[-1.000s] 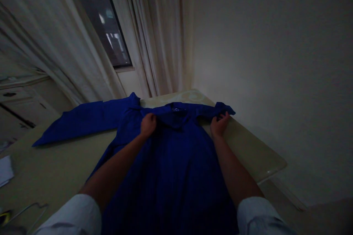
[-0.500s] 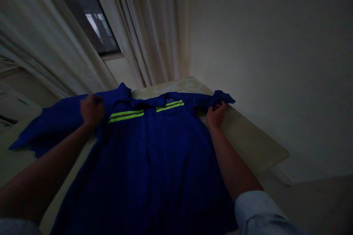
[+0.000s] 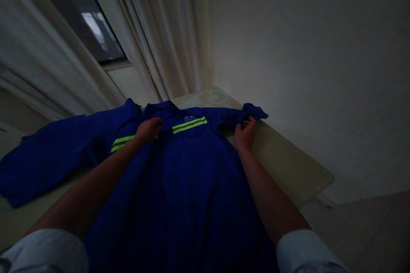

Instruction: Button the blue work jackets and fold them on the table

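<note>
A dark blue work jacket [image 3: 185, 166] lies spread front up, its collar at the far end. Yellow-green reflective strips [image 3: 190, 125] cross the chest. My left hand [image 3: 149, 130] is closed on the cloth at the front edge just below the collar, covering part of one strip. At the far right, my right hand [image 3: 246, 132] pinches the end of the right-side sleeve, with its fingertips partly hidden in the folds. The other sleeve [image 3: 57, 149] stretches out to the left.
Beneath the jacket is a pale table [image 3: 288, 158] with a rounded corner at the right. A plain wall [image 3: 304, 51] rises behind it. Long curtains [image 3: 153, 30] hang at the back left beside a dark window [image 3: 92, 21].
My left hand has moved right, from the left shoulder area to the front near the collar. The collar now stands up more, and the left sleeve lies flatter. My right hand stays on its sleeve.
</note>
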Action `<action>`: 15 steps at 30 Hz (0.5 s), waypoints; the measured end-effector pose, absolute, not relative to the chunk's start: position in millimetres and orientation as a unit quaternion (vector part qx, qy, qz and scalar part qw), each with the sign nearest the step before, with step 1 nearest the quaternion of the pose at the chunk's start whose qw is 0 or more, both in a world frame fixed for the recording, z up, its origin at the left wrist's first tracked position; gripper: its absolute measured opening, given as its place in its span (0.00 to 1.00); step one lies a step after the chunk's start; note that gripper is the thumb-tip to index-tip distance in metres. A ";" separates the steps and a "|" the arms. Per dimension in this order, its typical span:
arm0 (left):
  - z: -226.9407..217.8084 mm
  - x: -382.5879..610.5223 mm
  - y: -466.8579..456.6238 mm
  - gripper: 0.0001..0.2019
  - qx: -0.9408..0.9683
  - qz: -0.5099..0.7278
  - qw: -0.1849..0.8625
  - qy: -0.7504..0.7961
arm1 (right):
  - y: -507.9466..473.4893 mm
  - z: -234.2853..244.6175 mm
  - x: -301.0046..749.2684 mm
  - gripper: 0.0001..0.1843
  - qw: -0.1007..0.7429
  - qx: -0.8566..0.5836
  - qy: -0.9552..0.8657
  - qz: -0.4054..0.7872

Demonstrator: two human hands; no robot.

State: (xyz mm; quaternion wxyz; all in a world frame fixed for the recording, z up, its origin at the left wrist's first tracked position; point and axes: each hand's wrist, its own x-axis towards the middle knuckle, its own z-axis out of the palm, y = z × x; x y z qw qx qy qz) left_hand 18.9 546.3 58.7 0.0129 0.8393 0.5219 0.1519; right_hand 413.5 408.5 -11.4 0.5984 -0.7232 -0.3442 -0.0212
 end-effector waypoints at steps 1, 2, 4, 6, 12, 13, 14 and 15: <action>52.5 17.8 537.8 0.19 0.857 0.115 0.034 0.502 | 409.2 -12.0 413.9 0.32 0.600 -0.721 -0.346 -0.022; 46.9 16.8 528.0 0.20 0.862 0.105 0.044 0.494 | 410.1 -12.8 414.3 0.33 0.601 -0.719 -0.348 -0.023; 38.8 14.6 503.0 0.24 0.847 0.139 0.040 0.512 | 412.5 -14.7 415.8 0.36 0.606 -0.714 -0.350 -0.031; 35.4 11.1 466.7 0.25 0.837 0.147 0.045 0.525 | 415.0 -17.6 418.0 0.38 0.610 -0.710 -0.350 -0.043; 46.7 -2.6 274.5 0.20 0.864 0.127 0.111 0.474 | 411.5 -13.2 430.0 0.38 0.590 -0.712 -0.354 -0.142; 49.2 -3.6 236.0 0.18 0.854 0.156 0.132 0.479 | 408.5 -6.1 430.7 0.38 0.585 -0.707 -0.364 -0.158; 50.7 -4.2 198.4 0.15 0.836 0.192 0.162 0.488 | 404.8 3.5 429.6 0.37 0.584 -0.697 -0.379 -0.171; 50.7 -4.6 163.1 0.15 0.816 0.219 0.212 0.492 | 400.0 15.4 425.6 0.36 0.588 -0.682 -0.398 -0.176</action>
